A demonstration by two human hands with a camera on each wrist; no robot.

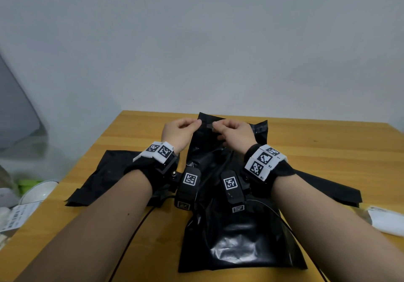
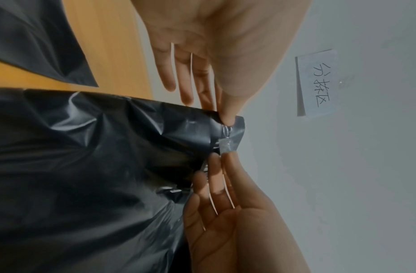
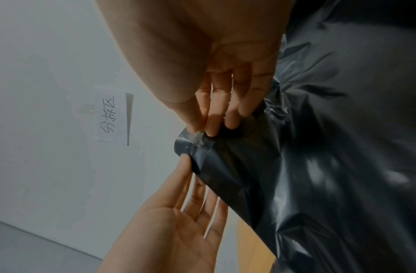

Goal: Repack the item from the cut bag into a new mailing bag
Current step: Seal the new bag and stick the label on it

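From the head view, a black mailing bag (image 1: pixel 236 227) lies on the wooden desk (image 1: pixel 328 150), its bulging lower part nearest the person and its far end lifted off the desk between the two hands. The left hand (image 1: pixel 178 131) and right hand (image 1: pixel 235 131) meet at that raised flap, each with fingers curled in a pinch on the flap edge, a pale strip (image 1: pixel 209 126) stretched between them. Flat black plastic sheets spread on the desk to the left (image 1: pixel 102 179) and right (image 1: pixel 323 185) of the mailing bag, and a white packet (image 1: pixel 387 219) lies at the desk's right edge beyond the right-hand sheet. In the left wrist view, the left hand (image 2: pixel 209 55) comes down from the top, thumb and forefinger pinching the flap corner of the mailing bag (image 2: pixel 85 166), other fingers extended loosely; the right hand (image 2: pixel 237 221) reaches up from below, its fingertips (image 2: pixel 229 160) holding a clear, wrinkled strip (image 2: pixel 227 146) at the flap. A paper note (image 2: pixel 316 83) with handwritten characters hangs on the wall beyond the bag. In the right wrist view, the right hand (image 3: pixel 220 64) pinches the clear strip (image 3: pixel 198 139) on the flap of the mailing bag (image 3: pixel 330 166), while the left hand (image 3: pixel 174 230) holds the flap edge just below it. The same note (image 3: pixel 113 118) shows on the wall behind.
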